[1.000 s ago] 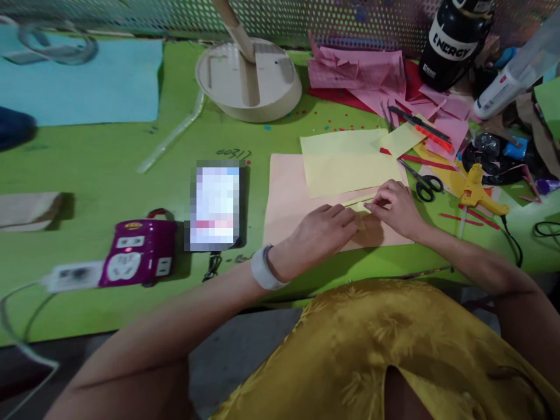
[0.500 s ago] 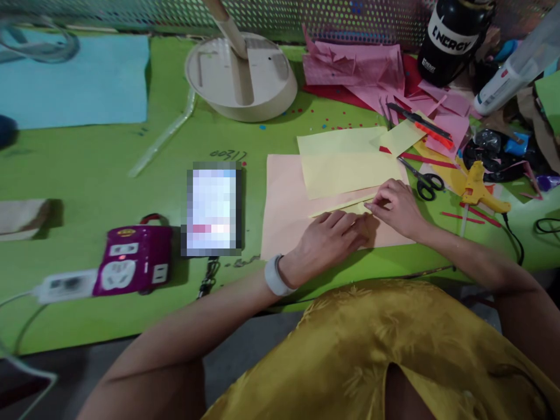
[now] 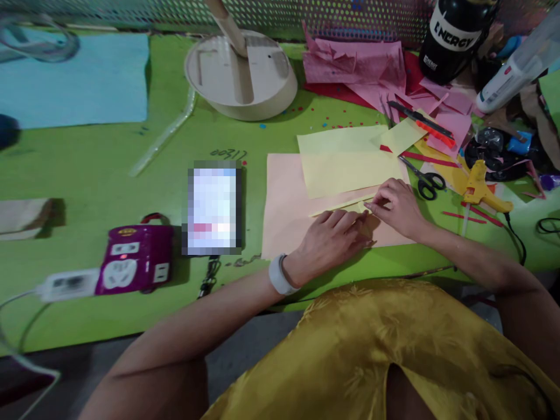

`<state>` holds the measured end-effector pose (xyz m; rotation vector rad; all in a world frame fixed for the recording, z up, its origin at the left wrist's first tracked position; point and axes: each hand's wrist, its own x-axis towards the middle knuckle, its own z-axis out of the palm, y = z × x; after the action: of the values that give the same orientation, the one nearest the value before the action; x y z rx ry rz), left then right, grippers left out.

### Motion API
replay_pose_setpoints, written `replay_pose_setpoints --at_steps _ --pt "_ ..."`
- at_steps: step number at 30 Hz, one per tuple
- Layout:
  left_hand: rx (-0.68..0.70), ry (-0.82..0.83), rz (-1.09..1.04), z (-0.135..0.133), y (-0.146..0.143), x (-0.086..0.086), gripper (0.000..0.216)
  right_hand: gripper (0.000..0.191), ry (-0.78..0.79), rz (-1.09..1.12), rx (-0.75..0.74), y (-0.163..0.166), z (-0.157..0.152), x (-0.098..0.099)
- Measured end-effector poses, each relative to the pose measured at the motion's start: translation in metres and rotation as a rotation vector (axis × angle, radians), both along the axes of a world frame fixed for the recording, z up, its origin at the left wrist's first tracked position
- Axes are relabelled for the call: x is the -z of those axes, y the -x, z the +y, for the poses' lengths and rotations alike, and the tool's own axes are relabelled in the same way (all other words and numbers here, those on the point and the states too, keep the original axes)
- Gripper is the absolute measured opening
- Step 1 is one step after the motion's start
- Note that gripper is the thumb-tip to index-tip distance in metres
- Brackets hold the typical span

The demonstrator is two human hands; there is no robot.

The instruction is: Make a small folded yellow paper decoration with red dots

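A narrow folded strip of pale yellow paper (image 3: pixel 345 206) lies on a peach sheet (image 3: pixel 284 201) on the green table. My left hand (image 3: pixel 329 236) rests flat on the strip's near part, fingers stretched out and pressing it down. My right hand (image 3: pixel 396 204) pinches the strip's right end between thumb and fingers. A larger yellow sheet (image 3: pixel 345 163) lies just beyond both hands, overlapping the peach sheet.
Black scissors (image 3: pixel 423 179), a yellow glue gun (image 3: pixel 480 189) and a red utility knife (image 3: pixel 422 124) lie to the right. Pink paper scraps (image 3: pixel 354 64), a black bottle (image 3: pixel 455 38), a round lamp base (image 3: pixel 240 73), a phone (image 3: pixel 213 209), a purple power strip (image 3: pixel 131 259).
My left hand slid a little to the right and nearer along the strip, flattening onto it. My right hand kept its pinch in place.
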<state>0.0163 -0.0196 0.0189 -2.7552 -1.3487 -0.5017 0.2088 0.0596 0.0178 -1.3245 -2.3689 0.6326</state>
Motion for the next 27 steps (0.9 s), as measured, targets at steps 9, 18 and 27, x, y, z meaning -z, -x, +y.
replay_pose_setpoints --at_steps 9,18,27 --pt "0.032 -0.036 -0.034 0.0004 0.0014 -0.0011 0.027 0.019 0.005 0.004 0.000 0.0006 0.0007 -0.0017" --pt "0.031 0.009 -0.036 0.0003 0.0026 -0.0002 0.022 0.020 0.051 -0.022 -0.011 0.0008 0.0025 -0.0040" --pt "0.031 -0.016 -0.028 0.0006 0.0020 -0.0021 0.022 0.019 0.071 -0.023 -0.041 0.0000 0.0045 -0.0063"
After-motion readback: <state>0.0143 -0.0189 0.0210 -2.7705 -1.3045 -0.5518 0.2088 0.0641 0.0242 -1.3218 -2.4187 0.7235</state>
